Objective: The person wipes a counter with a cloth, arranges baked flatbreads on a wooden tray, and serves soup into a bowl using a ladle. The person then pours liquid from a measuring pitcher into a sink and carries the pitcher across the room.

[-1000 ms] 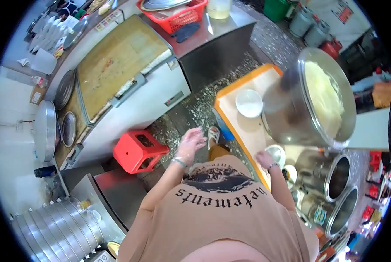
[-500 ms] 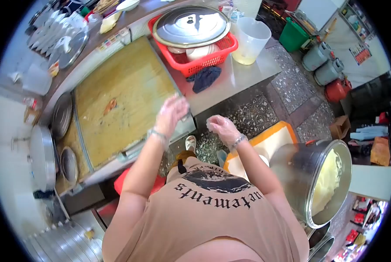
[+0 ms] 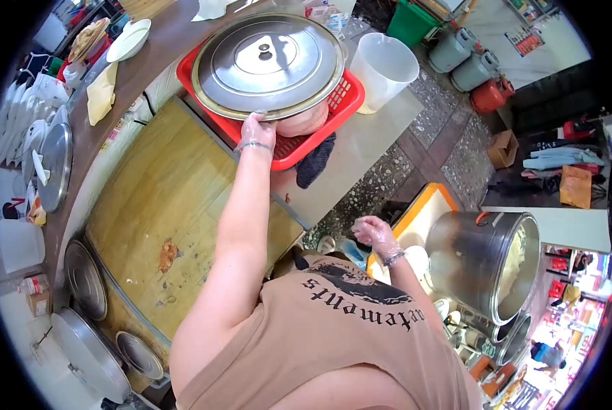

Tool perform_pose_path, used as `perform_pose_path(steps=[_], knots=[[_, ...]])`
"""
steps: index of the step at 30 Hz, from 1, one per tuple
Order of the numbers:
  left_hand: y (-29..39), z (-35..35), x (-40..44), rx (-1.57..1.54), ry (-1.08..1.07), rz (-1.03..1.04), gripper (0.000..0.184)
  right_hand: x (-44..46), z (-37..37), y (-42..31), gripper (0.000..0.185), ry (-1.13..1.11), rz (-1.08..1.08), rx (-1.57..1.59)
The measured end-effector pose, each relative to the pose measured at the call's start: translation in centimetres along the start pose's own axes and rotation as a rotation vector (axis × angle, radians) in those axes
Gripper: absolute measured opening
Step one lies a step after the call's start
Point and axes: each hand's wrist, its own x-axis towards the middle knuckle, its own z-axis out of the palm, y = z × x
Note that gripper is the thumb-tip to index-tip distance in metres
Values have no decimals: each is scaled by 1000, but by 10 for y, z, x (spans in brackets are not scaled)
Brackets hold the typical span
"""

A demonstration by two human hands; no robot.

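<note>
My left hand [image 3: 257, 132], in a clear plastic glove, reaches forward and grips the near rim of a round metal lid [image 3: 268, 63]. The lid lies over a red plastic basket [image 3: 350, 102], where pale rounded items [image 3: 304, 121] show below its edge. A dark cloth [image 3: 315, 161] hangs at the basket's near side. My right hand [image 3: 376, 234], also gloved, is held in the air left of the large steel pot [image 3: 457, 258], its fingers curled; whether anything is between them is too small to tell.
A clear plastic pitcher [image 3: 386, 67] stands right of the basket. The wooden board surface [image 3: 157, 225] lies at left, with round metal lids [image 3: 85, 280] along its edge. An orange-edged table [image 3: 422, 213] supports the pot. Gas cylinders [image 3: 471, 72] stand at upper right.
My left hand has moved forward from above the board's edge and taken hold of the lid's rim. My right hand has shifted slightly right and lower. The view has turned toward the basket.
</note>
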Motion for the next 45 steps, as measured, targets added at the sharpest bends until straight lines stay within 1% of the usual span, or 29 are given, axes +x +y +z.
perform_pose_path(steps=[2,4,8,9,11,12,13,15,17,20,22,24,25,26,28,30,31,32,33,34,35,36,37,38,40,42,43,44,45], knots=[[16,8,-24,17,-66,27,52,6,1,-16,23,6,-77,-32],[38,5,-54,50,-163,-24,46,20,1,-30,23,53,-56,-59],[114,-72,-129,-26,-271,-107,34,43,9,-65,23,31,-115,-119],[130,-63,-171,108,-140,-46,23,51,9,-67,23,47,-129,-129],[165,-125,-218,198,-49,113,31,74,5,-77,24,13,-150,-202],[173,-132,-249,304,151,215,36,86,0,-78,25,-9,-177,-211],[180,-148,-275,333,255,283,42,100,-5,-82,25,-20,-173,-212],[180,-171,-324,369,419,452,25,128,-18,-92,26,-55,-205,-212],[171,-202,-365,292,530,555,35,152,-22,-106,27,-76,-184,-223],[142,-223,-393,217,682,624,43,190,-36,-130,30,-69,-180,-222],[121,-253,-386,193,714,620,45,215,-55,-141,33,41,-268,-97],[108,-298,-379,176,750,632,47,238,-75,-150,37,139,-352,-122],[103,-323,-375,138,841,574,44,239,-82,-162,37,247,-515,-136],[92,-317,-371,97,932,518,40,239,-85,-175,36,352,-677,-149],[76,-277,-364,190,921,551,40,234,-89,-200,37,269,-698,-256],[42,-140,-343,282,1074,790,43,241,-91,-204,39,187,-705,-364],[27,-84,-326,377,1088,896,45,264,-92,-204,44,105,-604,-395],[17,-40,-307,510,1034,967,47,279,-87,-202,49,37,-502,-408],[20,-43,-276,884,944,1042,49,278,-79,-204,49,81,-501,-374],[18,-47,-245,1254,820,1095,53,270,-72,-210,50,202,-645,-475],[-7,-6,-216,1393,605,997,53,263,-75,-219,53,321,-784,-597],[-39,30,-181,1330,413,928,48,254,-85,-229,53,368,-772,-599],[-77,65,-152,1109,114,793,49,241,-97,-238,55,327,-594,-385],[-110,103,-136,1228,-11,683,47,237,-110,-247,59,276,-429,-166],[-170,134,-97,1371,-127,542,45,248,-148,-257,61,371,-470,-58],[-230,153,-62,1192,-327,355,54,249,-192,-280,59,361,-355,-84],[-252,162,-47,1131,-287,297,55,262,-212,-282,59,385,-359,-58],[-274,169,-32,1069,-243,236,55,278,-234,-282,58,347,-538,-145],[-283,163,-12,1354,-407,355,52,294,-259,-282,58,305,-712,-240]])
